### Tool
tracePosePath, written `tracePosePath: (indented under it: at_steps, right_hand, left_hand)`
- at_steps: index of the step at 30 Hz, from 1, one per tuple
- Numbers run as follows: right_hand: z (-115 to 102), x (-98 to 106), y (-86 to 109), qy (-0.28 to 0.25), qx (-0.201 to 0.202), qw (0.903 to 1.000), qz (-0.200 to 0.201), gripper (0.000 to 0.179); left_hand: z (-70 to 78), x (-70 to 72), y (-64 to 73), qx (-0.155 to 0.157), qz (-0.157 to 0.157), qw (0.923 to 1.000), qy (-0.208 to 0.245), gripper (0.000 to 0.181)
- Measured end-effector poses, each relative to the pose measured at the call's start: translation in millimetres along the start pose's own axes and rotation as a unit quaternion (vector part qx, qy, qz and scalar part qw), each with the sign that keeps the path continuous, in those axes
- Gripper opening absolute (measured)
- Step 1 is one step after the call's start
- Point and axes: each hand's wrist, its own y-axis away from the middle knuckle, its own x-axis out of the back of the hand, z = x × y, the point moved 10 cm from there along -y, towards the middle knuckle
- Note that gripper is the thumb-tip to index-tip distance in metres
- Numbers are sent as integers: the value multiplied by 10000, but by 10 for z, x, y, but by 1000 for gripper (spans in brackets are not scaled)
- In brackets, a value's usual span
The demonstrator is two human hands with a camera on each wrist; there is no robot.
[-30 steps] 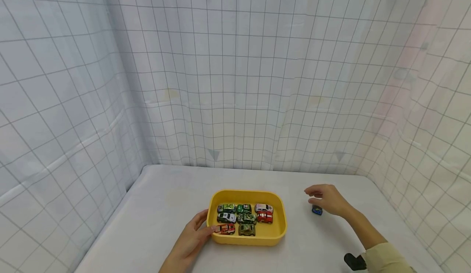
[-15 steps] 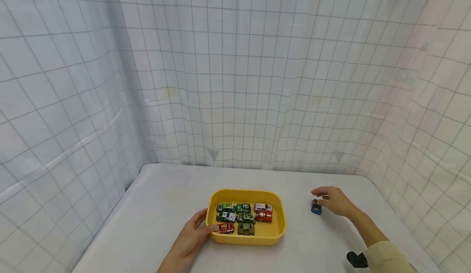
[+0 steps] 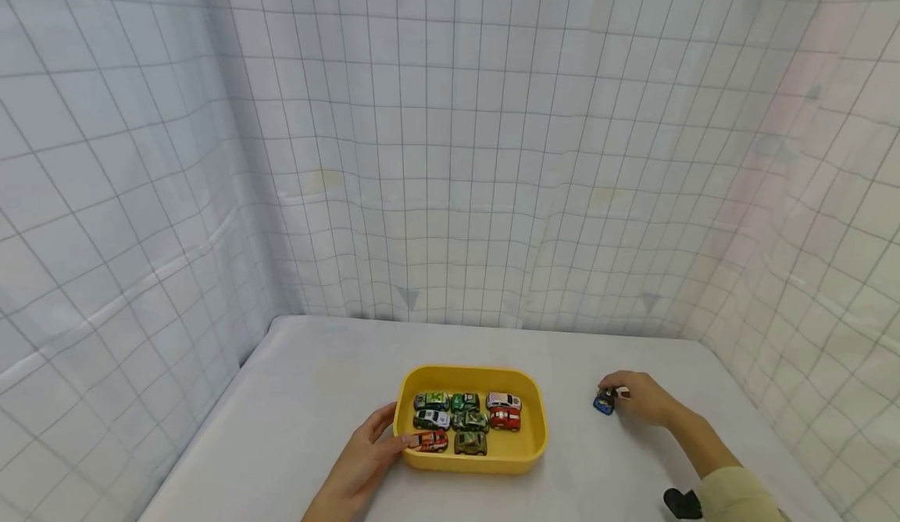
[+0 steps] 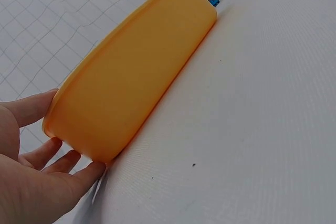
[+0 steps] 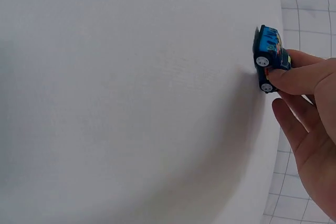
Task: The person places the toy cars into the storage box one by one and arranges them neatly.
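Note:
A small blue toy car (image 5: 271, 43) with dark trim and pale wheels is pinched between the thumb and fingers of my right hand (image 3: 643, 398), at the right of the table. My left hand (image 3: 362, 455) grips the left end of a yellow tray (image 3: 520, 459); in the left wrist view the thumb lies on its rim and the fingers press its outer wall. Several toy cars lie inside, among them a red one (image 3: 505, 419), an orange-red one (image 3: 430, 441) near my left thumb, and an olive one (image 3: 470, 443).
The white table (image 3: 337, 373) stretches around the tray. White grid-patterned curtains (image 3: 450, 155) hang at the back and both sides. A black object (image 3: 682, 504) sits beside the right sleeve (image 3: 741, 495).
My right hand, earlier loose above the blue car, has come down, and its fingers have closed on it. The left hand keeps its place on the tray.

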Motion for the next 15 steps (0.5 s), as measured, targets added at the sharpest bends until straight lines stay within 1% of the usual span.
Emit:
tracePosePath:
  at_steps: [3,5,8,10,13,15]
  right_hand:
    - [46,14,18,21,-255,9997,32,26]
    - [96,30,26,24,-494,9987,99,24]
    - [145,45,33,2,-681,9975,184,23]
    - [168,52,35,-10,-741,9969,267,23]
    - [163,61,33,-28,-688,9969,387,23]
    - [148,75,28,-54,-652,9967,470,23]
  left_hand:
    - [-22,12,9,32,21,10000,20,89]
    - [-26,7,13,28,9,10000,46,89]
    - [-21,-8,17,10,-18,10000,70,88]
    - [-10,-13,18,-22,-28,10000,37,86]
    - [3,-13,17,-34,-16,10000,-6,85]
    - [-5,-16,8,-30,-35,10000,63,85]
